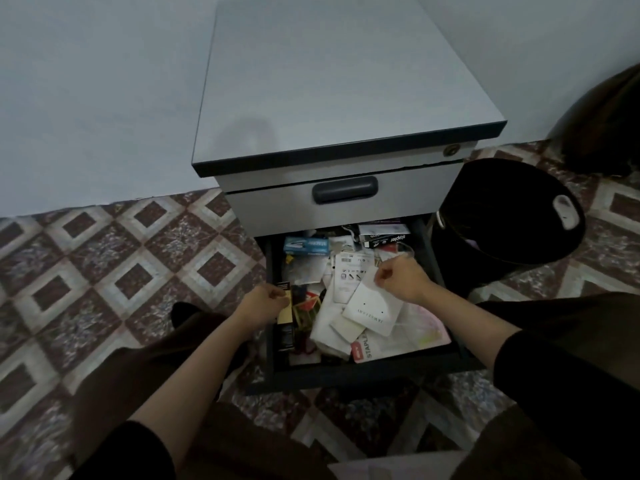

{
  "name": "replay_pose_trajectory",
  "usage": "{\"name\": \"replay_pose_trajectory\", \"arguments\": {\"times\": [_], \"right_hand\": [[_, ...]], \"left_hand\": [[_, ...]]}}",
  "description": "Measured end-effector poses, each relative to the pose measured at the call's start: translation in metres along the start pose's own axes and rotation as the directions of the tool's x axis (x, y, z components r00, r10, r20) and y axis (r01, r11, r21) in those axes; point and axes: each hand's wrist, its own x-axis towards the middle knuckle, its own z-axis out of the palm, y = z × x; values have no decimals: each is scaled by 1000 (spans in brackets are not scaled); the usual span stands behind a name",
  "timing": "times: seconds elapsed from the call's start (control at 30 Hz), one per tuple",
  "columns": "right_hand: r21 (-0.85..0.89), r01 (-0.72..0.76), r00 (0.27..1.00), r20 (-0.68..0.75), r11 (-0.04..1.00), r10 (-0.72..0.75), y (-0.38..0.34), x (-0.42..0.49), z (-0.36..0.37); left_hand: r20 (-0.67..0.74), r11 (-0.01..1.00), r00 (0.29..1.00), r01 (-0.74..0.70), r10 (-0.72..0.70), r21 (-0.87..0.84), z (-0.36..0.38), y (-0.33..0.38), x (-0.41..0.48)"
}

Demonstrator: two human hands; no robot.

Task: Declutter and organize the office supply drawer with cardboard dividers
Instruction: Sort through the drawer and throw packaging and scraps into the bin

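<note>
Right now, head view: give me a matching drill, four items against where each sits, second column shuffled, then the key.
Items
1. blue box
2. tan card
3. white card
4. black bin

Places
A. on the floor, right of the cabinet
B. open drawer, middle, pinched by the right hand
C. open drawer, back left
D. open drawer, left edge, pinched by the left hand

Pairs: 1-C, 2-D, 3-B, 4-A
</note>
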Motion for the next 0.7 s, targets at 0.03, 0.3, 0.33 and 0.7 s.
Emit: {"name": "replay_pose_trajectory", "arguments": {"times": [0.03, 0.3, 0.33, 0.7], "right_hand": [[-17, 15, 1000, 0, 1000, -15, -3, 1, 1], [-350, 183, 965, 243, 919, -99, -13, 8, 8], [-405, 217, 951, 293, 888, -99, -12, 9, 11], [-578, 351, 914, 384, 737, -134, -7, 10, 25]], "left_hand": [[31, 999, 999, 29, -29, -12, 3, -1, 0], [282, 985, 959, -56, 9, 161, 24, 10, 0], [288, 985, 958, -66, 17, 161, 27, 11, -1], [-34, 940, 976, -197, 215, 278, 52, -1, 26]]}}
